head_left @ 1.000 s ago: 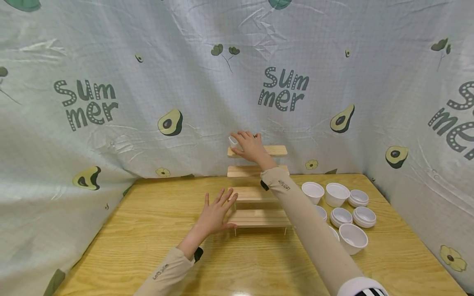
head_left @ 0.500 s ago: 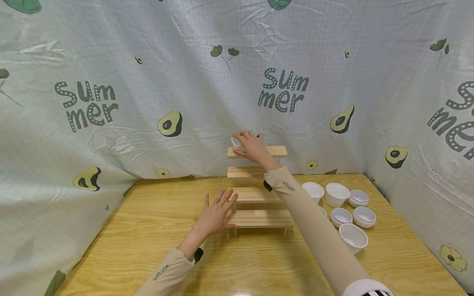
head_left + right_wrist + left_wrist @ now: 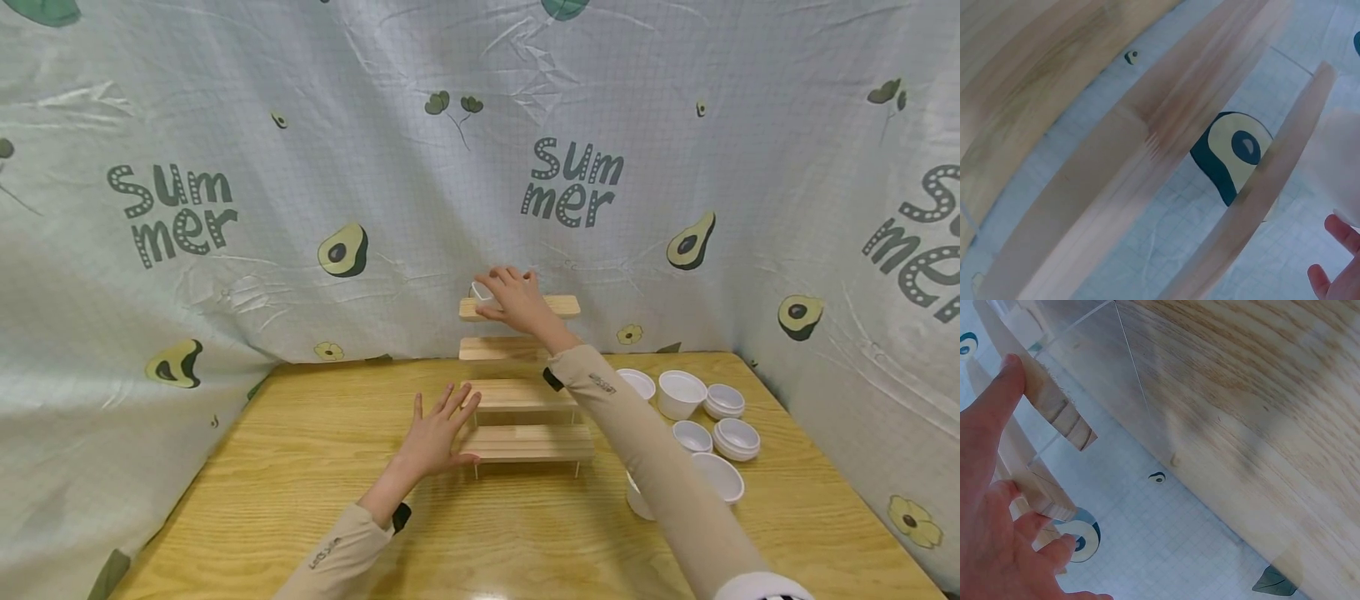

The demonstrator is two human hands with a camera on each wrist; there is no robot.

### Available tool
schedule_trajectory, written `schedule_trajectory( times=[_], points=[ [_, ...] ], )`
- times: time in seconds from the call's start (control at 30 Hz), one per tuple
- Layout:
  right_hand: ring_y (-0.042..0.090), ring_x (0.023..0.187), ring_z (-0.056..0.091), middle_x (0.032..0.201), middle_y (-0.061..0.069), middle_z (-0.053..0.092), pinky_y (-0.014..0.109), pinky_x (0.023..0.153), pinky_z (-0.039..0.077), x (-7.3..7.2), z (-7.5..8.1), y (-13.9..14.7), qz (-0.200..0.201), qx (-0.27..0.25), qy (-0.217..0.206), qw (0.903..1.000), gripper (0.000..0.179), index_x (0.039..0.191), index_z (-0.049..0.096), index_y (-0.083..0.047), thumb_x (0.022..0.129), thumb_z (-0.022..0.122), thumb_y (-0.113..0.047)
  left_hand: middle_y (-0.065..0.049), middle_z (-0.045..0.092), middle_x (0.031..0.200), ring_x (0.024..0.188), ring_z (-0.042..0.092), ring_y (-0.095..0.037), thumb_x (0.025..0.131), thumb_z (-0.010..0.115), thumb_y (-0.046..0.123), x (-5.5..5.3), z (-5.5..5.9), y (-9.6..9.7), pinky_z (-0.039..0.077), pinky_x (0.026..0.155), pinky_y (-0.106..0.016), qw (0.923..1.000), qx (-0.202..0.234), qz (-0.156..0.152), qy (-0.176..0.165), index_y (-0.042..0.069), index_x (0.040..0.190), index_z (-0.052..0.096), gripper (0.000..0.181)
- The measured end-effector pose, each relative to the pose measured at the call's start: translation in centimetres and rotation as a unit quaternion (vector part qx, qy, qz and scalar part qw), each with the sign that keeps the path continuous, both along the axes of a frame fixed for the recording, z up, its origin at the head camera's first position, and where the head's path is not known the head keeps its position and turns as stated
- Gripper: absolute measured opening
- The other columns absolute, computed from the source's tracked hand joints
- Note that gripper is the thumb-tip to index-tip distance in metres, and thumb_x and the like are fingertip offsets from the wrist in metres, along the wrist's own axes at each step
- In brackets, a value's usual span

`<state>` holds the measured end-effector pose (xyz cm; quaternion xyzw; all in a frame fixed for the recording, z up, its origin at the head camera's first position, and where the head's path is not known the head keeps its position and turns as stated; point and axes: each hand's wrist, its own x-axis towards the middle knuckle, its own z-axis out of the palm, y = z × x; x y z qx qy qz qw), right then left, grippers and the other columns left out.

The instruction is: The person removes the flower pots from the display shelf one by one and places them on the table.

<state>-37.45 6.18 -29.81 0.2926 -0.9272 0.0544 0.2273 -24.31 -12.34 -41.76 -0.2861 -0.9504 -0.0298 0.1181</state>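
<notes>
A wooden step rack point(image 3: 525, 446) with several tiers on clear side panels stands in the middle of the table. At the left end of its top tier, my right hand point(image 3: 513, 298) grips a small white bowl point(image 3: 482, 292), fingers arched over it and hiding most of it. The white bowl point(image 3: 1335, 162) is blurred at the edge of the right wrist view, a fingertip at its lower side. My left hand point(image 3: 433, 437) steadies the rack's left side with fingers spread. In the left wrist view, the thumb point(image 3: 1004, 387) lies against one tier's end and the fingertips touch the tier behind.
To the right on the wooden table point(image 3: 315, 483) are several white bowls, among them a deep one point(image 3: 681, 396) and low stacked ones point(image 3: 737, 439). My right forearm passes in front of some. A printed cloth point(image 3: 420, 208) hangs behind the rack and along both sides.
My right hand and the white bowl have shifted slightly right along the top tier, and the right forearm has swung right over the bowls. My left hand stays in place.
</notes>
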Motion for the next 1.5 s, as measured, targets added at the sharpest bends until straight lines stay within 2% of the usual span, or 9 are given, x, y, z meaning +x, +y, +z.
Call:
schedule_trajectory(
  times=[0.23,0.37,0.4,0.5,0.6,0.67,0.83,1.13,1.5],
  points=[
    [0.027,0.116,0.040,0.126,0.008,0.046,0.055,0.091,0.032,0.7,0.3,0.3,0.017,0.016,0.015,0.9996,0.053,0.130,0.044,-0.020,0.085,0.053,-0.046,-0.008,0.020,0.149,0.136,0.021,-0.032,0.072,0.062,0.055,-0.1,-0.1,-0.2,0.018,0.098,-0.069,1.0000,-0.001,0.000,-0.003,0.015,0.142,0.024,0.089],
    [0.026,0.114,0.040,0.124,0.008,0.046,0.055,0.091,0.031,1.1,0.4,0.4,0.032,0.019,0.034,0.9988,0.052,0.129,0.045,-0.020,0.084,0.054,-0.046,-0.006,0.018,0.150,0.136,0.020,-0.033,0.073,0.059,0.057,-0.3,-0.4,-0.6,0.016,0.097,-0.070,0.9993,0.030,-0.020,0.004,0.018,0.144,0.019,0.090],
    [0.026,0.113,0.041,0.123,0.008,0.047,0.055,0.091,0.031,1.3,0.4,0.5,0.035,0.019,0.040,0.9984,0.052,0.128,0.045,-0.020,0.084,0.055,-0.045,-0.005,0.013,0.151,0.137,0.017,-0.032,0.073,0.055,0.062,-1.0,-1.2,-0.8,0.013,0.097,-0.071,0.9988,0.034,-0.031,0.017,0.021,0.144,0.014,0.091],
    [0.026,0.110,0.042,0.120,0.008,0.048,0.054,0.090,0.031,1.6,0.4,0.7,0.045,0.018,0.057,0.9972,0.051,0.127,0.046,-0.021,0.083,0.057,-0.044,-0.002,0.009,0.152,0.138,0.014,-0.031,0.074,0.050,0.065,-1.2,-1.4,-0.9,0.012,0.097,-0.071,0.9980,0.044,-0.041,0.018,0.025,0.145,0.008,0.092],
    [0.026,0.107,0.043,0.118,0.008,0.048,0.054,0.089,0.032,2.0,0.4,1.1,0.055,0.015,0.068,0.9961,0.050,0.126,0.048,-0.020,0.083,0.058,-0.043,-0.005,0.012,0.151,0.137,0.016,-0.032,0.074,0.053,0.063,-1.2,-1.3,-0.8,0.012,0.097,-0.071,0.9985,0.038,-0.036,0.016,0.022,0.145,0.013,0.091],
    [0.026,0.107,0.043,0.117,0.008,0.048,0.054,0.089,0.032,2.4,0.3,1.4,0.057,0.018,0.070,0.9958,0.050,0.125,0.048,-0.019,0.082,0.059,-0.043,-0.007,0.018,0.150,0.136,0.019,-0.033,0.073,0.060,0.057,-0.6,-0.4,-0.5,0.015,0.097,-0.070,0.9995,0.024,-0.019,-0.001,0.017,0.143,0.020,0.090],
    [0.026,0.105,0.042,0.117,0.008,0.049,0.051,0.087,0.032,3.3,-0.1,2.0,0.070,0.030,0.074,0.9943,0.052,0.126,0.048,-0.018,0.081,0.060,-0.043,-0.006,0.019,0.150,0.137,0.017,-0.029,0.071,0.060,0.058,-0.4,-0.1,-0.2,0.015,0.099,-0.068,0.9999,-0.008,0.006,-0.010,0.017,0.143,0.022,0.091],
    [0.025,0.104,0.042,0.116,0.008,0.049,0.049,0.085,0.032,5.4,-0.8,3.5,0.086,0.037,0.073,0.9929,0.053,0.126,0.048,-0.018,0.081,0.060,-0.045,-0.006,0.020,0.149,0.137,0.020,-0.030,0.070,0.061,0.058,-0.4,-0.1,-0.2,0.017,0.098,-0.068,1.0000,-0.005,0.003,-0.007,0.017,0.143,0.023,0.092],
    [0.025,0.103,0.044,0.113,0.009,0.051,0.050,0.081,0.033,6.3,-2.4,6.2,0.088,0.015,0.082,0.9926,0.054,0.122,0.051,-0.018,0.076,0.067,-0.040,-0.007,0.022,0.149,0.136,0.022,-0.032,0.070,0.062,0.057,-0.5,-0.3,0.0,0.018,0.097,-0.069,1.0000,0.004,-0.003,-0.003,0.016,0.142,0.025,0.091]
  ],
)
